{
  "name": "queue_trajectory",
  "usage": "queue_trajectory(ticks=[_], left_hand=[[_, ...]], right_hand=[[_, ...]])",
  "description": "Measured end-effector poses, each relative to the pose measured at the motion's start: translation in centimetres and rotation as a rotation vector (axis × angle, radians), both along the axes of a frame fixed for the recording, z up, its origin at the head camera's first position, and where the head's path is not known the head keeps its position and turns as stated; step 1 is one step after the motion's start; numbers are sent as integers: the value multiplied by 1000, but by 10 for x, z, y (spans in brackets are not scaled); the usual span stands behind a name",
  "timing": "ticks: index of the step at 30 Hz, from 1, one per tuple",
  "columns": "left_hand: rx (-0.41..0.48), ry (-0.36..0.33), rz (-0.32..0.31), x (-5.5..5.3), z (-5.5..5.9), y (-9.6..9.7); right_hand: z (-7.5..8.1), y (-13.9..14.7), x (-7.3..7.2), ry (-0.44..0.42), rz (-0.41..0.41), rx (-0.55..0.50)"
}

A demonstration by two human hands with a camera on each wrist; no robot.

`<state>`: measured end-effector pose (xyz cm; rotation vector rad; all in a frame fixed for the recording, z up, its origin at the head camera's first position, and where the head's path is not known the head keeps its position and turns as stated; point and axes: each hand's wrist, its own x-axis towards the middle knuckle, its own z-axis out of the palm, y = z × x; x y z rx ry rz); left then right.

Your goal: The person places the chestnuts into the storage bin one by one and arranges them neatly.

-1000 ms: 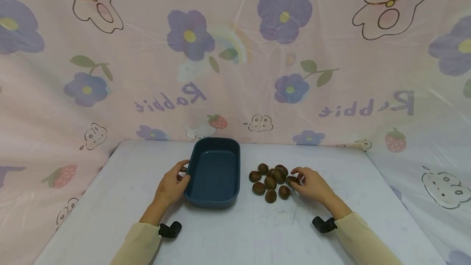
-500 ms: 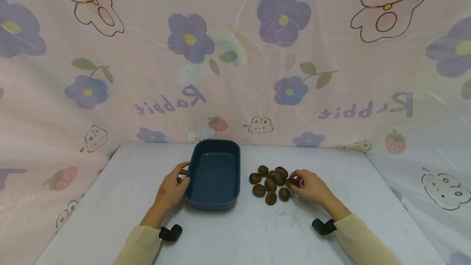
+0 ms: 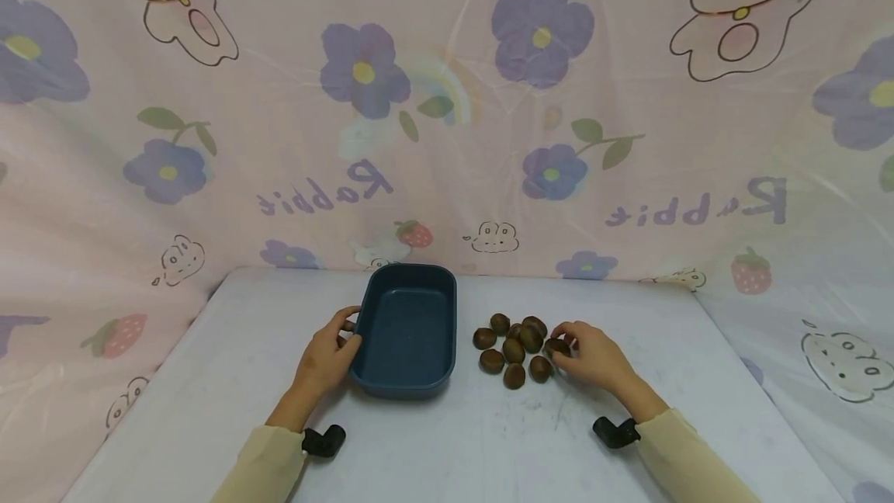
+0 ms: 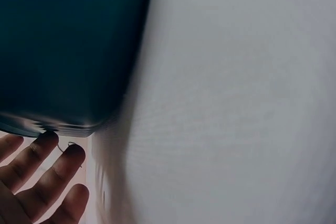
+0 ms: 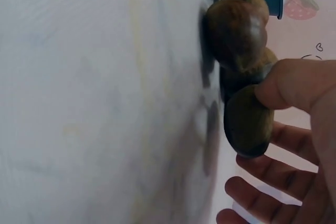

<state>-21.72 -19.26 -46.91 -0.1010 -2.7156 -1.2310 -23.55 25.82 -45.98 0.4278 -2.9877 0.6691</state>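
Observation:
A dark blue rectangular container (image 3: 403, 390) stands on the table left of centre, with nothing inside it. Its left side is touched by my left hand (image 3: 327, 355), whose spread fingers (image 4: 50, 179) lie against the wall in the left wrist view. Right of the container, several brown chestnuts (image 3: 513, 351) lie in a loose cluster. At the cluster's right edge, my right hand (image 3: 594, 355) pinches one chestnut (image 5: 247, 121) between thumb and fingers. In the right wrist view that chestnut looks tilted, close beside its neighbour (image 5: 236, 32); its other fingers are spread below.
The white table (image 3: 475, 449) carries the container and the chestnuts. A patterned curtain (image 3: 447, 146) hangs behind and along both sides. Each wrist bears a black camera mount, such as the right one (image 3: 615, 431).
Hardly anything differs. The head view has shifted slightly, and the right thumb and fingers have settled around the chestnut at the cluster's right edge. The left hand stays at the container.

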Motion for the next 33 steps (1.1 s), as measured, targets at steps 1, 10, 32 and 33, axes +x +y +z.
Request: queue_trajectory(ticks=[1,10,32,33], left_hand=[[0,-2,-2,0,0,0],[9,-9,-13,-2,-1,1],[19,-15,4,0,-1,1],[20,-15,3,-1,-1,1]], right_hand=[[1,0,0,2,-1,-2],[14,-7,5,37,9,-36],[43,-55,12,120,110,-145],[44,-57,12,120,112,-150]])
